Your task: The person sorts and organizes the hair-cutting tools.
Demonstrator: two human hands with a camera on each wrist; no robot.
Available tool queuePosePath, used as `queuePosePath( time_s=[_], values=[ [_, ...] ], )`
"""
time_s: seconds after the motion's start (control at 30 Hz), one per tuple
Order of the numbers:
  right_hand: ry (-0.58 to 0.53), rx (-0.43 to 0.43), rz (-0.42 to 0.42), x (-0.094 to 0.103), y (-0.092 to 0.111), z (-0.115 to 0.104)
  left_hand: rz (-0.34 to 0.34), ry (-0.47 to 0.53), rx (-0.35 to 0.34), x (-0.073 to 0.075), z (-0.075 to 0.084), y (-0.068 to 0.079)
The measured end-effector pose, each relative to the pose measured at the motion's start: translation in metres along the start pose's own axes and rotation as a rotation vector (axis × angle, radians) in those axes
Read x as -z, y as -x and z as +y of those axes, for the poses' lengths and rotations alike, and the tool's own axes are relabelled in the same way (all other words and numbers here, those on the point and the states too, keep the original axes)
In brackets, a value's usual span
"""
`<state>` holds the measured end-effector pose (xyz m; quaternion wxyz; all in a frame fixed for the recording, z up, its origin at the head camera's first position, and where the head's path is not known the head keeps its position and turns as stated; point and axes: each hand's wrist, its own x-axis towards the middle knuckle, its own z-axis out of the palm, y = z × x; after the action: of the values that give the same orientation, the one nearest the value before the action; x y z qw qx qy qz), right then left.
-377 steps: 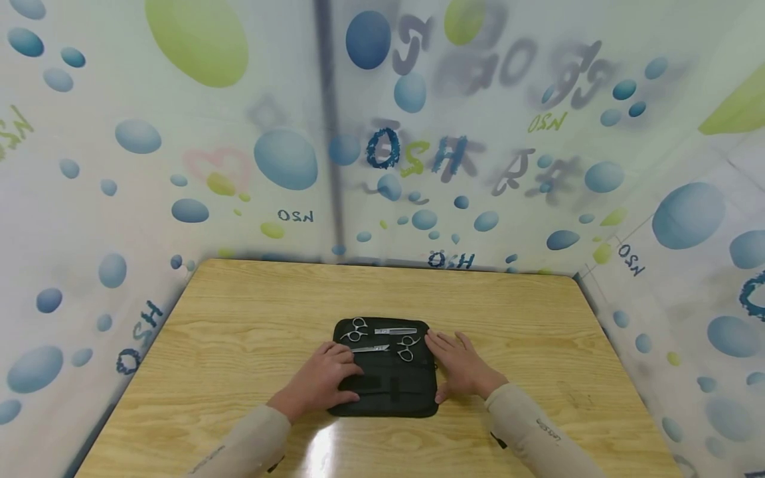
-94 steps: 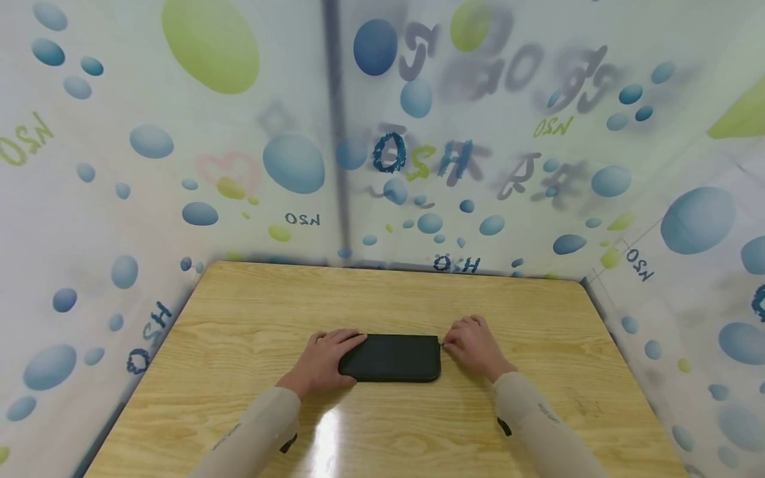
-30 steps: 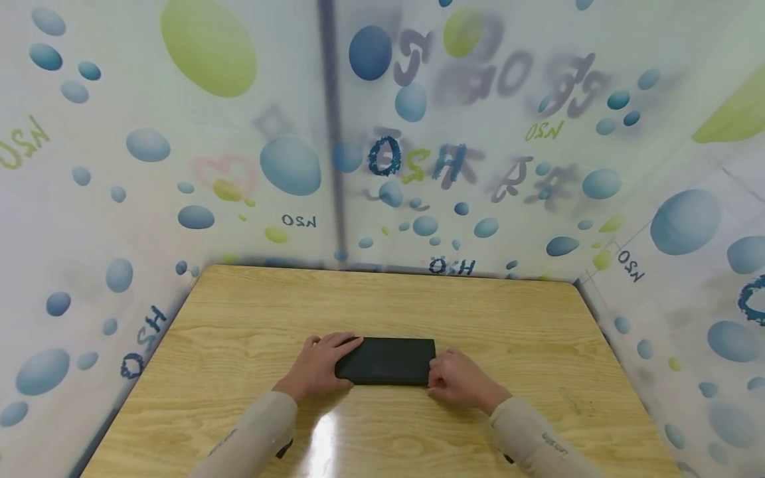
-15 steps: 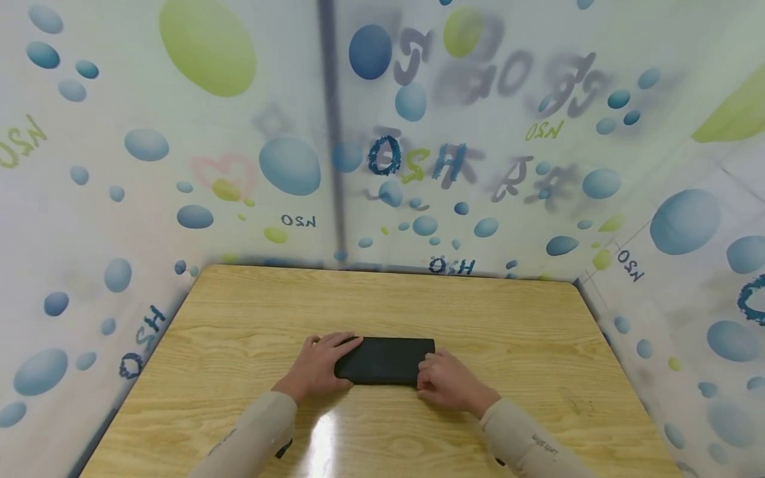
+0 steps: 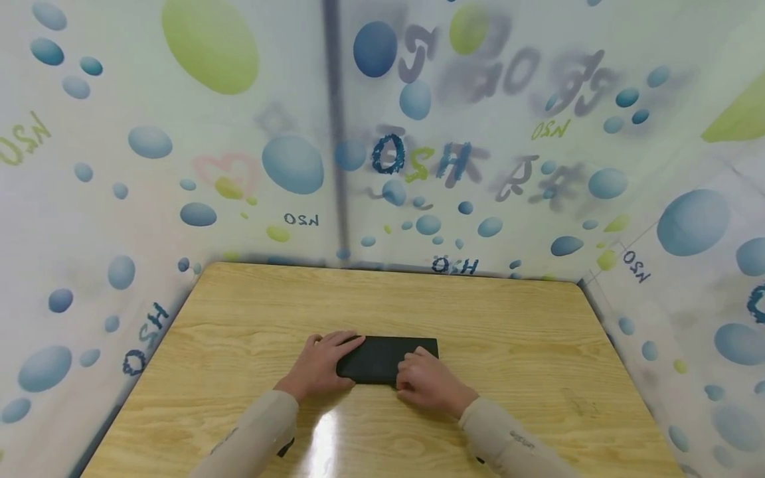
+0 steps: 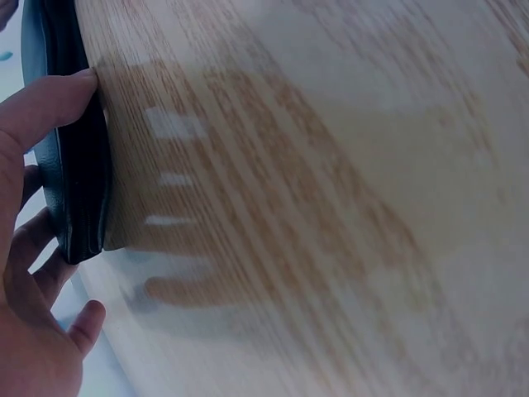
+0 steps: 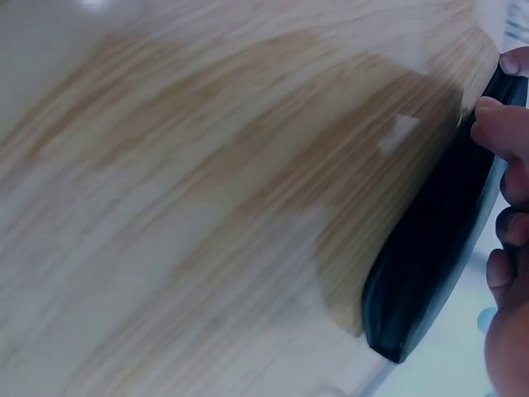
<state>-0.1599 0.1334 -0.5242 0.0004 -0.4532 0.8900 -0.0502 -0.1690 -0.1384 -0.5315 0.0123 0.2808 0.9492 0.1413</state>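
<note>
A black zip case [image 5: 373,358] lies folded flat on the wooden table in the head view. My left hand [image 5: 319,365] grips its left end, thumb at the front edge and fingers over the top. The left wrist view shows that thumb against the side of the zip case [image 6: 81,186]. Over the front edge, right of the middle, is my right hand [image 5: 427,380], fingers curled and pinching at the zip line; the zipper pull is hidden under them. In the right wrist view the thumb and fingers are at the far part of the zip case [image 7: 430,248].
The wooden table [image 5: 496,318] reaches back to a patterned curtain wall [image 5: 287,245] with blue and green spots. A bright light reflection lies on the tabletop in front of the left hand.
The case lay unfolded with scissors showing; now it is folded and they are hidden. My right hand has moved from its right back corner round to the front and leftward. The left hand stays.
</note>
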Motion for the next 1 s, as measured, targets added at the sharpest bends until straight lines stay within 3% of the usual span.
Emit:
queuePosePath(
  time_s=[0.53, 0.8, 1.0],
  values=[
    [0.031, -0.013, -0.011, -0.005, -0.018, -0.011, 0.011, 0.008, -0.011, -0.001, -0.001, 0.000],
    [-0.010, -0.081, 0.059, -0.004, -0.014, -0.006, -0.005, -0.025, 0.033, -0.002, 0.006, -0.001],
    [-0.035, -0.146, 0.083, -0.002, -0.009, 0.001, -0.020, -0.117, 0.083, -0.009, 0.017, -0.002]
  ],
)
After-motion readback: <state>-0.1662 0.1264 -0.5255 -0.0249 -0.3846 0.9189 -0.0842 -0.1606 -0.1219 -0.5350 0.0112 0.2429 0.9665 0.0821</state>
